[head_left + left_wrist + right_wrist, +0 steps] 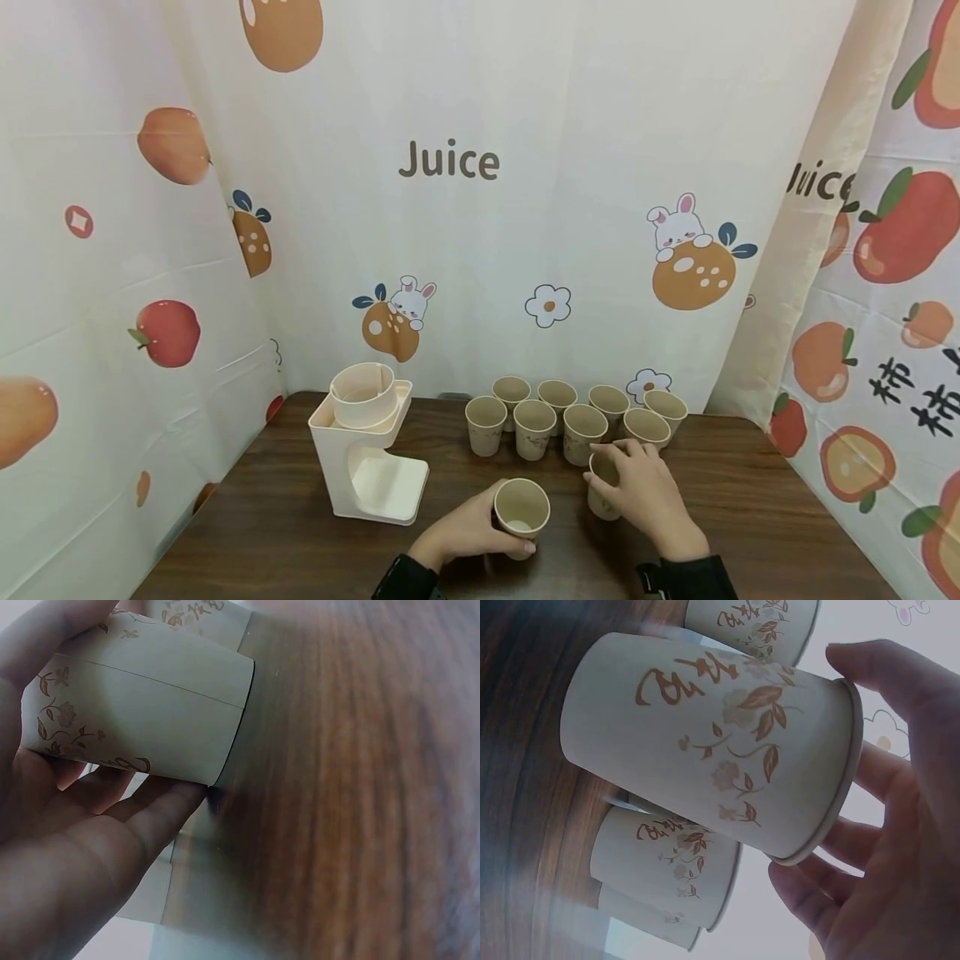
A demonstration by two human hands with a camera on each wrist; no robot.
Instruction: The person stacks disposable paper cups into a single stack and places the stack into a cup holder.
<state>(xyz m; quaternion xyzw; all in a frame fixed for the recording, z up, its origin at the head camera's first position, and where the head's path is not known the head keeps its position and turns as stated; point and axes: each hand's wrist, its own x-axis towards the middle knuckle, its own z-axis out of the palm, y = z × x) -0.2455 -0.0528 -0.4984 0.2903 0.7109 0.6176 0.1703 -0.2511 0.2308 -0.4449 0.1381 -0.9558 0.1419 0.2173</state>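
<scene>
My left hand (474, 525) is wrapped round a beige paper cup (522, 503) near the front of the table, thumb on the near side. In the left wrist view that paper cup (150, 690) stands upright on the wood, and brown printed flowers show on its wall. At the right, my right hand (647, 490) reaches over a second paper cup (602, 505) and holds it at the rim. The right wrist view shows this second paper cup (705, 742) with brown leaves and lettering, thumb and fingers (810, 889) around its rim.
Behind the hands several more paper cups (534, 433) stand upright in two rows. To the left is a cream-coloured stand (337, 467) with a round holder (365, 396) on top and a flat base. A printed curtain (480, 233) hangs behind the brown table (255, 525).
</scene>
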